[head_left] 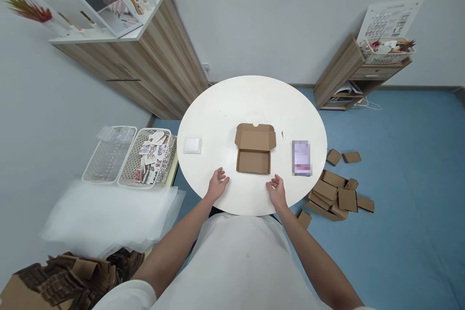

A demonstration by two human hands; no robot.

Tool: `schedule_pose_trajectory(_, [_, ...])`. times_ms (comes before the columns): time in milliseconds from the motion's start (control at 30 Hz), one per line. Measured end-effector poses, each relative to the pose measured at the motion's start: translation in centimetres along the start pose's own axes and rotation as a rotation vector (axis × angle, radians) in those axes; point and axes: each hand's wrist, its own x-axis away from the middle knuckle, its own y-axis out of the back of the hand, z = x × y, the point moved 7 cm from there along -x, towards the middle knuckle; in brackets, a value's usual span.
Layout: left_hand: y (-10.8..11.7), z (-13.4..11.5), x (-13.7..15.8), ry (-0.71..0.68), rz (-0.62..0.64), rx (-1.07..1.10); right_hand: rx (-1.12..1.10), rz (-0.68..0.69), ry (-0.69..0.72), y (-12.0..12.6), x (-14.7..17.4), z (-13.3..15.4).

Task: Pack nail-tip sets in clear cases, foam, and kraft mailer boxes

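Note:
A brown cardboard mailer box (253, 162) lies on the white round table (250, 97) in front of me, its lid raised and its inside bare. My left hand (217, 185) rests near the table's front edge, left of the box and apart from it. Its fingers are loosely bent and hold nothing. Just below the box's front right corner is my right hand (277, 193), also holding nothing, with fingers slightly curled and apart. A small white packet (192, 145) lies at the table's left. On the right is a flat purple item (301, 157), blurred out by pixels.
Left of the table stand two white baskets, one with printed cards (154, 155). White foam sheets (112, 215) and stacked flat cardboard (72, 281) lie nearer me. Folded brown boxes (329, 193) are heaped on the floor at right. A wooden cabinet (160, 58) stands behind left.

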Motion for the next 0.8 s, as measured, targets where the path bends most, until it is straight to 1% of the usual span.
schedule_pose_trajectory(67, [1.5,0.9,-0.1,-0.01,-0.048,-0.041,0.05,-0.032,-0.015,-0.5,0.8,-0.5])
schedule_pose_trajectory(133, [3.3,2.0,-0.1,-0.014,-0.104,-0.065,0.102,-0.039,-0.017,-1.6,1.8,-1.0])
schedule_pose_trajectory(200, [5.4,2.8,-0.2,-0.013,-0.166,-0.097,0.136,0.016,0.001,-3.5,3.0,-1.0])
schedule_pose_trajectory(267, [7.7,3.4,-0.5,-0.012,-0.227,-0.145,0.154,0.146,0.034,-6.2,4.3,-0.6])
schedule_pose_trajectory(367, [11.3,3.4,-1.6,-0.013,-0.327,-0.224,0.189,0.358,0.078,-11.0,5.6,1.0])
schedule_pose_trajectory(433, [13.6,3.1,-2.7,-0.017,-0.383,-0.254,0.227,0.433,0.1,-14.0,5.5,2.6])
schedule_pose_trajectory(500, [15.5,2.9,-4.1,-0.021,-0.403,-0.254,0.276,0.452,0.125,-16.6,4.7,4.5])
schedule_pose_trajectory(633, [17.3,2.7,-7.6,-0.003,-0.305,-0.21,0.367,0.407,0.191,-20.8,2.1,9.0])
schedule_pose_trajectory(700, [17.8,2.7,-9.4,0.016,-0.242,-0.197,0.377,0.372,0.179,-22.1,0.8,11.0])
schedule_pose_trajectory(800, [18.2,2.1,-11.7,0.0,-0.168,-0.214,0.299,0.375,0.12,-23.9,-0.6,13.2])
